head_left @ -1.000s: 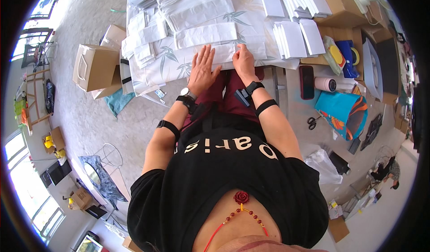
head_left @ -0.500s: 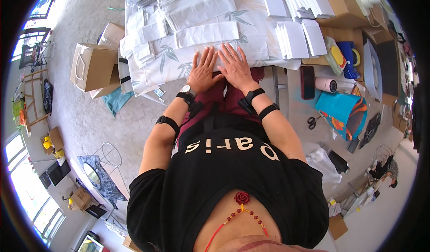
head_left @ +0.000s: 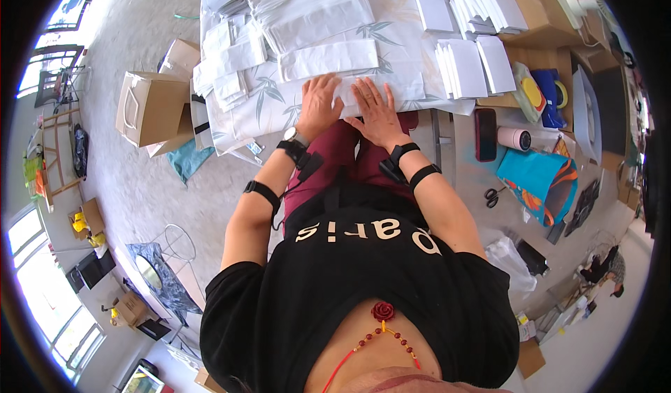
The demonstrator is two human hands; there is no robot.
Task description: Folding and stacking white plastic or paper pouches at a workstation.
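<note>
Resting palm-down with fingers spread, right hand [head_left: 379,115] lies flat on a thin, flat white sheet [head_left: 409,85] at the near edge of the white leaf-patterned surface [head_left: 405,47]; left hand [head_left: 320,106] just beside it, unclenched, fingers bent and blurred, can't tell if touching; flat rectangular white strip [head_left: 328,59] just beyond, folded white rectangular stacks [head_left: 461,70] to the right

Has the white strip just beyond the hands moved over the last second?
No: the white strip still lies beside the printed leaves on the tablecloth, no visible shift.
</note>
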